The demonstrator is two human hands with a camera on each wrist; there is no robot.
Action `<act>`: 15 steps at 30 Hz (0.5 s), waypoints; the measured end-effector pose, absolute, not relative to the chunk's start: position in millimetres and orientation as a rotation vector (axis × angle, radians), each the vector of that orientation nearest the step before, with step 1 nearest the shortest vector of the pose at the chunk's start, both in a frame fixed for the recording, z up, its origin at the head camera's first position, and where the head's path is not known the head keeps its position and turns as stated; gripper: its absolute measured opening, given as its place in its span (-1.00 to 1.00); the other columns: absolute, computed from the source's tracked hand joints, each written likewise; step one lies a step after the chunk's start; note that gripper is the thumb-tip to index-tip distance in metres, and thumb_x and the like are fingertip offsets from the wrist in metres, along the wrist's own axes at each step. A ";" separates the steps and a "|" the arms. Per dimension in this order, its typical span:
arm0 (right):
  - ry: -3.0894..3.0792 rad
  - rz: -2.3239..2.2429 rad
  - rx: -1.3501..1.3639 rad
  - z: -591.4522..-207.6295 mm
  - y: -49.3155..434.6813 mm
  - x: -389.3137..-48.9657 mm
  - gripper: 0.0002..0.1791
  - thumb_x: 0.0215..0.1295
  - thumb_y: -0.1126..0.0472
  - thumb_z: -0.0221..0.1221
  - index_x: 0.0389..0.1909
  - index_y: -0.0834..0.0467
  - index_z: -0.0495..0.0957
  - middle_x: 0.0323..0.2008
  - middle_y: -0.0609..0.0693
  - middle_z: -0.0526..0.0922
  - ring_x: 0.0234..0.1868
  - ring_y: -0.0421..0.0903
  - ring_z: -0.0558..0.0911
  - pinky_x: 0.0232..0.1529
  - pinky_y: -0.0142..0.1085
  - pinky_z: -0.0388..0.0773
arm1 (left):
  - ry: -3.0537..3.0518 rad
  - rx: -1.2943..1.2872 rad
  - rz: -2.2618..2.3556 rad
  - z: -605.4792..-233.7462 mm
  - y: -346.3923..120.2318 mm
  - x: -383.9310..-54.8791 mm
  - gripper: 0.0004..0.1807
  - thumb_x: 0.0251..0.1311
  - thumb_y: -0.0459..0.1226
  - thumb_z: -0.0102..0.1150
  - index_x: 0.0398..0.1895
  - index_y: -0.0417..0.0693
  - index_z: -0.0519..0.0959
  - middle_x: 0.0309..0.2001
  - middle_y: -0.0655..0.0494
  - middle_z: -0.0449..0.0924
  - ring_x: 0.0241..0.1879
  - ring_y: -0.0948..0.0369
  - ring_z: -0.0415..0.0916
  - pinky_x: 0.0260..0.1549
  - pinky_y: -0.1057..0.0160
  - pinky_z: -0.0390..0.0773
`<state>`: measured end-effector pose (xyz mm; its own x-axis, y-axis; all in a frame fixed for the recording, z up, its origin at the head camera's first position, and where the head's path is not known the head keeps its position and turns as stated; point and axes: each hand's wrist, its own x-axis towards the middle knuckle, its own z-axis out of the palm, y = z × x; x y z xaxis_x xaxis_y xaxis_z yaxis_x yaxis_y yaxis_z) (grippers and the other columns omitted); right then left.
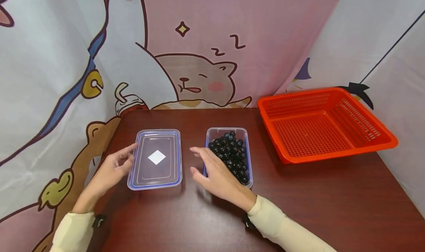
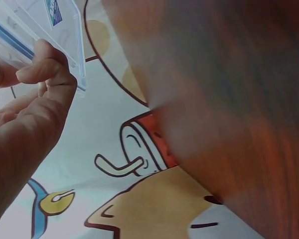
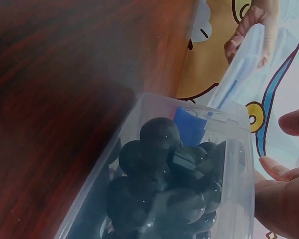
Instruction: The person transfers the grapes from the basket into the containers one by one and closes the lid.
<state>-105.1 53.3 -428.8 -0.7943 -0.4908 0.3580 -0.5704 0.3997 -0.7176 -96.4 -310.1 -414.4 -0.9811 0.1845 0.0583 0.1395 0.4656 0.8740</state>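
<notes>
A clear plastic lid [image 1: 166, 172] with a blue seal and a white diamond label is in the head view's left half. My left hand [image 1: 109, 174] pinches its left edge between thumb and fingers; the left wrist view shows the lid [image 2: 65, 40] tilted in that grip. To the right, a clear rectangular box [image 1: 250, 167] holds many shiny black grapes [image 1: 234, 152]. My right hand [image 1: 220, 176] is over the box's left side with fingers loosely extended, covering part of it. Nothing is in its grasp in the right wrist view, where the box [image 3: 239, 199] appears close up.
An orange-red perforated plastic basket [image 1: 300, 134] stands at the right on the dark brown wooden table [image 1: 206, 230]. Printed cartoon curtains [image 1: 265, 23] hang behind the table and at both sides.
</notes>
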 end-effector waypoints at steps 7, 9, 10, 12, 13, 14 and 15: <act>-2.576 1.458 0.919 -424.3 49.3 -106.1 -0.39 0.62 0.08 0.22 0.58 0.11 0.37 0.36 -0.01 0.57 0.34 -0.14 0.56 0.32 -0.14 0.56 | 2.591 0.320 1.627 -397.8 -303.8 -92.8 -0.43 0.60 -0.49 0.02 0.61 -0.44 0.29 -0.25 -0.17 0.48 -0.37 0.20 0.59 -0.43 0.29 0.64; -2.572 1.494 0.921 -423.2 47.2 -107.1 -0.39 0.64 0.08 0.20 0.59 0.13 0.36 0.35 0.04 0.58 0.32 -0.11 0.58 0.32 -0.15 0.56 | 2.591 0.330 1.631 -396.7 -302.0 -92.2 -0.43 0.60 -0.50 0.03 0.60 -0.44 0.31 -0.25 -0.14 0.49 -0.38 0.23 0.57 -0.43 0.29 0.64; -2.572 1.510 0.920 -422.7 46.2 -107.4 -0.39 0.64 0.09 0.19 0.59 0.14 0.35 0.35 0.06 0.58 0.30 -0.10 0.60 0.31 -0.16 0.57 | 2.588 0.336 1.635 -396.4 -301.1 -92.0 -0.44 0.60 -0.50 0.03 0.60 -0.44 0.31 -0.25 -0.13 0.49 -0.38 0.24 0.56 -0.43 0.29 0.63; -2.576 1.531 0.918 -421.9 44.5 -108.0 -0.38 0.65 0.09 0.19 0.60 0.15 0.33 0.32 0.10 0.60 0.24 -0.10 0.65 0.26 -0.18 0.60 | 2.587 0.350 1.631 -396.2 -299.3 -92.0 -0.44 0.60 -0.50 0.04 0.60 -0.43 0.32 -0.26 -0.10 0.50 -0.39 0.26 0.54 -0.44 0.30 0.62; -2.580 1.537 0.918 -421.6 43.9 -108.2 -0.37 0.64 0.09 0.19 0.61 0.15 0.33 0.30 0.11 0.61 0.20 -0.10 0.67 0.23 -0.19 0.62 | 2.586 0.357 1.628 -396.1 -298.3 -92.3 -0.44 0.60 -0.49 0.05 0.60 -0.42 0.32 -0.26 -0.09 0.50 -0.40 0.26 0.53 -0.44 0.30 0.61; -2.584 1.538 0.918 -421.4 43.3 -108.4 -0.37 0.64 0.08 0.19 0.61 0.15 0.32 0.28 0.12 0.62 0.15 -0.11 0.69 0.19 -0.19 0.64 | 2.584 0.362 1.625 -396.0 -297.0 -92.6 -0.45 0.61 -0.48 0.05 0.60 -0.41 0.33 -0.25 -0.08 0.50 -0.40 0.27 0.52 -0.45 0.30 0.60; -2.589 1.539 0.919 -421.8 42.8 -108.8 -0.36 0.65 0.08 0.19 0.62 0.15 0.32 0.26 0.12 0.63 0.11 -0.13 0.70 0.16 -0.20 0.65 | 2.582 0.369 1.622 -395.6 -295.9 -93.0 -0.45 0.61 -0.47 0.06 0.60 -0.40 0.33 -0.25 -0.09 0.50 -0.40 0.26 0.51 -0.45 0.29 0.60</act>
